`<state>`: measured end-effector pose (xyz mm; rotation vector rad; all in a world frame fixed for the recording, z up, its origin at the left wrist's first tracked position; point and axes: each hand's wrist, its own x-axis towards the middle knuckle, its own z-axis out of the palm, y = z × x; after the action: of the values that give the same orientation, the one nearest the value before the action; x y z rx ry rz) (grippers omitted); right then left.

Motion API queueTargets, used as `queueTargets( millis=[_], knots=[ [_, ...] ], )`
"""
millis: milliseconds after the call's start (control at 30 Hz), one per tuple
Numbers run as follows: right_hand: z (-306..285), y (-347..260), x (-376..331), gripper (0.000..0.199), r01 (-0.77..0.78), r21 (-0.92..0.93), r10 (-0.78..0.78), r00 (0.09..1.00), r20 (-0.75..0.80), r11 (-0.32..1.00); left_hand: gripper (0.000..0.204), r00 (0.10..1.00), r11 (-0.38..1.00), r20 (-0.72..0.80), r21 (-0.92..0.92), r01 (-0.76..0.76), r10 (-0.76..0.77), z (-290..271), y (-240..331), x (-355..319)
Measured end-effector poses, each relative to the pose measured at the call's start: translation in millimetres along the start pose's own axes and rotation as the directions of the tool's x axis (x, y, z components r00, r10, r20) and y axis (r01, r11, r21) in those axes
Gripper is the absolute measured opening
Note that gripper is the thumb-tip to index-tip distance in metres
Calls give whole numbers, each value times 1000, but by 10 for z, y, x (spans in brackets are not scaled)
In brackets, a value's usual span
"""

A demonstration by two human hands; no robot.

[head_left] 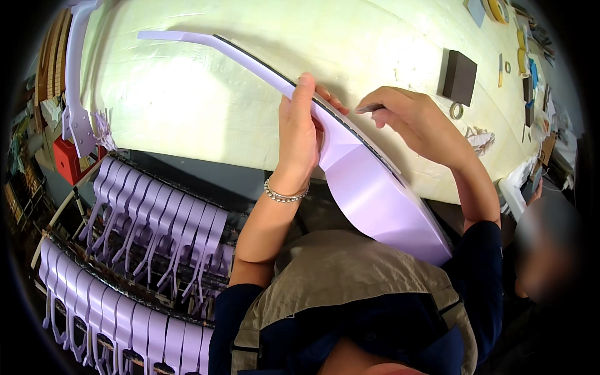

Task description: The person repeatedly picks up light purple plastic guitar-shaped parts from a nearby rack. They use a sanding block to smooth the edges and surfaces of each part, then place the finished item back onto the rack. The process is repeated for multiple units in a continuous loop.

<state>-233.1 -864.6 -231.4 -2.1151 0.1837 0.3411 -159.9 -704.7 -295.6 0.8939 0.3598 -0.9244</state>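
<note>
Over the near edge of our pale surface (pixel 206 125) slants the lilac guitar (pixel 378 190) — left grip (pixel 300 131) clasping its neck (pixel 255 67), right grip (pixel 400 115) pinching a small dark piece (pixel 370 108); we judge colouring done, fitting-out not.

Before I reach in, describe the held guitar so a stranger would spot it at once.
Start at the pale bench filling the top, then go to the left hand, mid-view. The lilac guitar slants through that hand, from upper left down to the right sleeve. Unlike the lilac parts lined up at lower left, it is gripped in a hand.
</note>
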Motion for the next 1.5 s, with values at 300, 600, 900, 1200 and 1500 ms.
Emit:
queueTargets(
  millis=[300, 600, 900, 1200, 1500],
  knots=[
    [17, -88, 212, 17, 371, -617, -426, 903, 63, 694, 35, 996, 994, -72, 103, -36, 43, 55, 28, -17],
    [14, -162, 248, 13, 389, -675, -426, 897, 120, 627, 37, 994, 991, -79, 116, -62, 71, 64, 27, -20],
    [57, -164, 341, 9, 379, -713, -455, 885, 94, 590, 37, 992, 977, -58, 187, -100, 112, 8, -3, -5],
    [22, -232, 368, 7, 392, -722, -414, 896, 159, 570, 29, 994, 978, -44, 185, -95, 105, 5, 25, -24],
    [15, -278, 371, 8, 394, -731, -399, 899, 180, 558, 40, 991, 979, -72, 180, -99, 114, 34, 28, -8]
  ],
)
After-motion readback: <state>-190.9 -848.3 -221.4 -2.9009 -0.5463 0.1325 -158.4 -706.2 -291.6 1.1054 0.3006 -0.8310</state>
